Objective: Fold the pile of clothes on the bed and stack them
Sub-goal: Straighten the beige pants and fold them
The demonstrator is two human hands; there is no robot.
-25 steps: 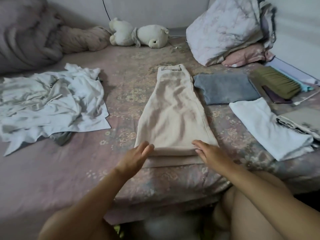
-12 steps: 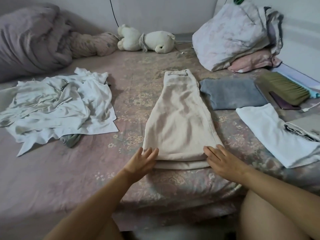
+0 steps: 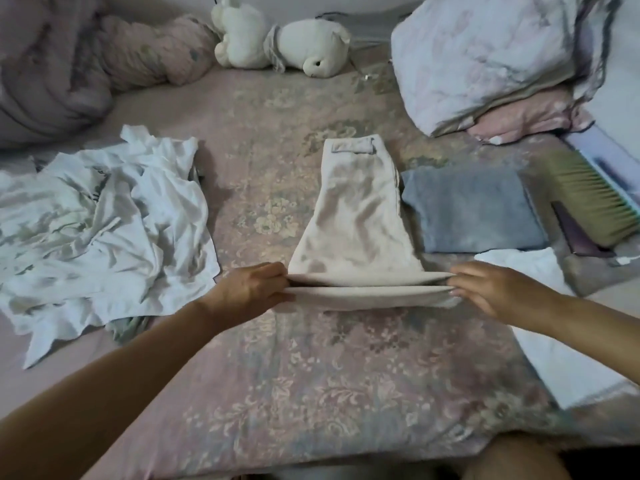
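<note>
Both hands, flat and open 0.5 s ago, now pinch the beige trousers' (image 3: 353, 216) near hem: left hand (image 3: 254, 289), right hand (image 3: 491, 289).

Beige garment (image 3: 353, 216): matt cloth, soft napped look, thick at the folded edge. Grey folded piece (image 3: 474, 209): matt, fuzzy, towel-like. White pile (image 3: 104, 216): thin smooth cloth, heavily creased. White folded piece (image 3: 568, 362): smooth matt cloth. Bed (image 3: 311, 375) cover: woven floral fabric, slightly textured, dull. Plush toy (image 3: 311, 46): fluffy off-white pile. Brush (image 3: 595, 199): stiff, straight greenish bristles. Quilt (image 3: 485, 53): soft printed cloth, puffy.
</note>
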